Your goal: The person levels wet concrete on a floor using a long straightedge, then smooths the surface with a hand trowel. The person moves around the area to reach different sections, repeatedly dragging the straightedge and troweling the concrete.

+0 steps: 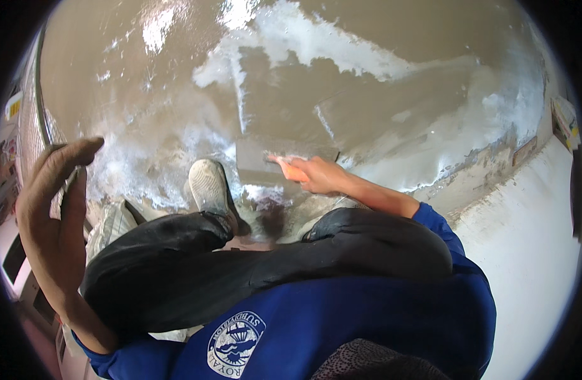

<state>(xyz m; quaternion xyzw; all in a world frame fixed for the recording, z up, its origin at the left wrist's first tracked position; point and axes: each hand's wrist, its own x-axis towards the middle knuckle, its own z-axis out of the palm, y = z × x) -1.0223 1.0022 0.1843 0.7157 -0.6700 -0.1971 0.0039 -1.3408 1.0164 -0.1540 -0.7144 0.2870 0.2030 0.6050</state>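
My right hand [322, 175] is wrapped round the orange handle of a finishing trowel [253, 161]. Its wide, grey rectangular blade lies flat on a wet, brownish-grey cement floor [367, 107], just right of my left shoe. Part of the handle is hidden under my fingers. My left hand [53, 202] is raised at the far left, with curved fingers apart and nothing in them. Pale, whitish liquid streaks and patches [303, 38] spread over the cement around and beyond the trowel.
My light, cement-smeared shoe [210, 187] stands at the edge of the wet surface. A white wall or slab [525, 253] runs along the right, with a rough edge where it meets the floor. A pale crumpled sack [112, 227] lies beside my left leg, and assorted items line the left rim.
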